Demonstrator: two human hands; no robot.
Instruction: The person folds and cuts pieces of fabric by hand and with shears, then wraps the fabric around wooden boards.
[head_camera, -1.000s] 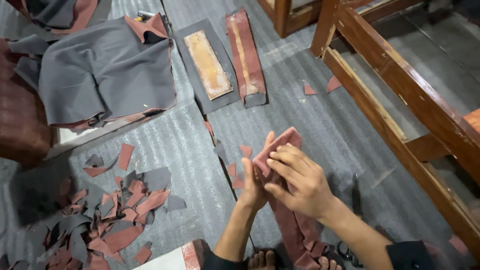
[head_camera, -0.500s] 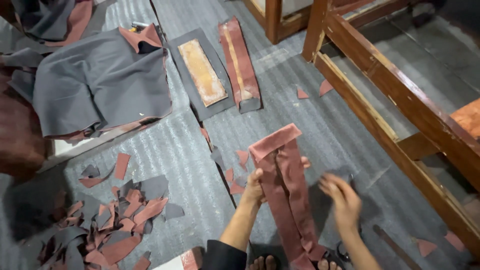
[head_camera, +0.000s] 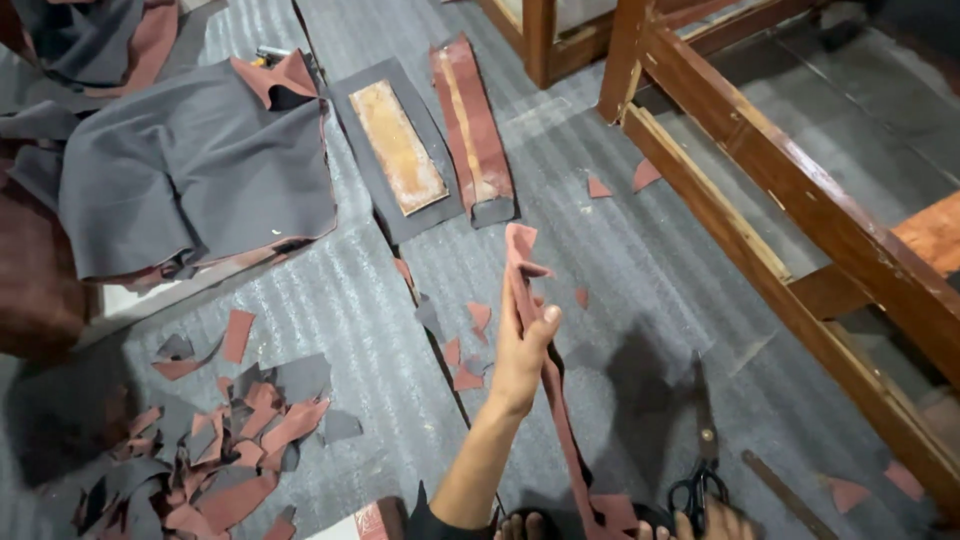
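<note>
Where the mat met the bench: wooden frame (head_camera: 800, 200) along the floor's right edge.
Strip: long reddish-brown leather strip (head_camera: 545, 380), upright, long axis vertical, top pointing away.
Left hand (head_camera: 520, 355): fingers pressed around the strip mid-length.
Right hand (head_camera: 715, 522): at the bottom edge by black scissors (head_camera: 700, 470); grip not readable.
Risk: limp top could flop, twisting any cut.

Left hand (head_camera: 520, 350) bare and ringless, forearm uncovered to the elbow, dark sleeve edge seen at the upper arm, bare toes seen at the bottom edge
</note>
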